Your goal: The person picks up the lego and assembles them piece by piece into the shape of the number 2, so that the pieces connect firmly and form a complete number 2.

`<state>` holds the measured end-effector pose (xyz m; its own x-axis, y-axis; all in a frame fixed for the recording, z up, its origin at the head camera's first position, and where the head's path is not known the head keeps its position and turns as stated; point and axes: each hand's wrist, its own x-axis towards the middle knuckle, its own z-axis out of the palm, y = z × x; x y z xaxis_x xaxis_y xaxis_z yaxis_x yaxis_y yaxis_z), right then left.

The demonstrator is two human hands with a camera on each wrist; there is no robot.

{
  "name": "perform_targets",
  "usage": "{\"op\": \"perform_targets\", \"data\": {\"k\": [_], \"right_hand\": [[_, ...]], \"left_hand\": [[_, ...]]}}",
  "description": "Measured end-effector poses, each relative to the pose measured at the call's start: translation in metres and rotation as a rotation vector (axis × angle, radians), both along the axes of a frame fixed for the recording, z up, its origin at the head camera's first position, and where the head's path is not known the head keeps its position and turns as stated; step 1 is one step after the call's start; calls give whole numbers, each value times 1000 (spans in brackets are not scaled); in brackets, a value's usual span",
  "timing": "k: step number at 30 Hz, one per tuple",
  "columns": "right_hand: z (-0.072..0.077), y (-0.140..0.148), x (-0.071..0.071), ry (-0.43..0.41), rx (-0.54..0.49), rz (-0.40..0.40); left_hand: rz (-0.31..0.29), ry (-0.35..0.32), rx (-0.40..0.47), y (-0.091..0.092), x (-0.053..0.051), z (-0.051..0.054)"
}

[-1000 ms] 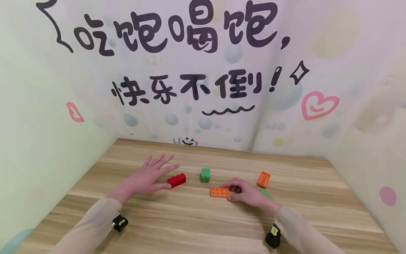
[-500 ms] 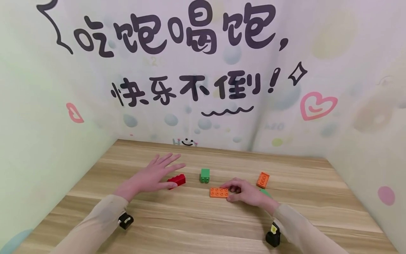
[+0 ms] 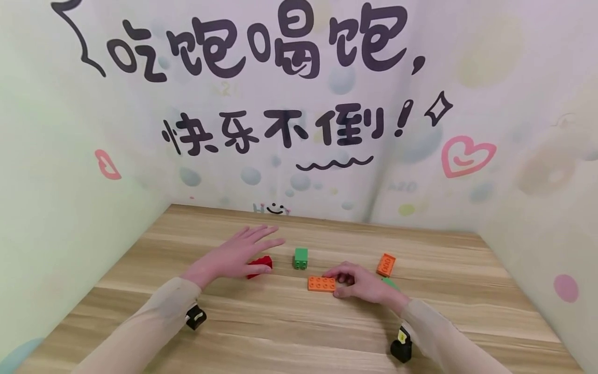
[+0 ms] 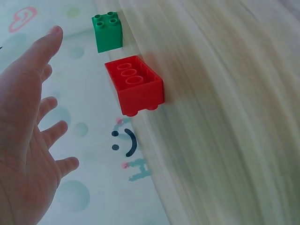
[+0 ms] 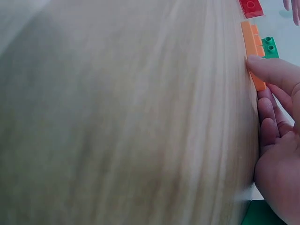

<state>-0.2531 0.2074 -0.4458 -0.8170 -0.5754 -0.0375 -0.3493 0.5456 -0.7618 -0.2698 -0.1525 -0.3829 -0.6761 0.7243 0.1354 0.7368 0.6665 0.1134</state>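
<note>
My left hand (image 3: 233, 258) hangs over the red toy building brick (image 3: 259, 267), its fingers spread and straight. In the left wrist view the red brick (image 4: 136, 86) lies on its side, hollow underside in sight, apart from the hand (image 4: 28, 131). My right hand (image 3: 362, 284) pinches the right end of a flat orange brick (image 3: 321, 284), which lies studs up on the table. The right wrist view has the thumb on one side of the orange brick (image 5: 252, 44) and fingers at the other. Between the hands, farther back, sits a green brick (image 3: 301, 258).
Another orange brick (image 3: 386, 265) lies hollow side up behind the right wrist. A green piece (image 3: 390, 283) is partly hidden by the right hand. The wooden table (image 3: 280, 332) meets a printed wall sheet (image 3: 327, 187) at the back.
My left hand has moved rightward over the red brick, now covering part of it. The right hand and the orange brick have stayed in place.
</note>
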Motion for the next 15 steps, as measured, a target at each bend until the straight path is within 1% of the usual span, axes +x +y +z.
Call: {"op": "perform_targets", "data": {"k": [4,9,13,15], "right_hand": [[1,1,1,9,3,0],[0,1,1,5,16,-8],[0,1,1,-12,3,-2],[0,1,1,-18,-6,3]], "left_hand": [[-14,2,4,4,-3,-1],[-30,10,24,9,-7,-7],[-33,-13,34,15,-9,-11],[-26,-38,46,17,-9,-12]]}}
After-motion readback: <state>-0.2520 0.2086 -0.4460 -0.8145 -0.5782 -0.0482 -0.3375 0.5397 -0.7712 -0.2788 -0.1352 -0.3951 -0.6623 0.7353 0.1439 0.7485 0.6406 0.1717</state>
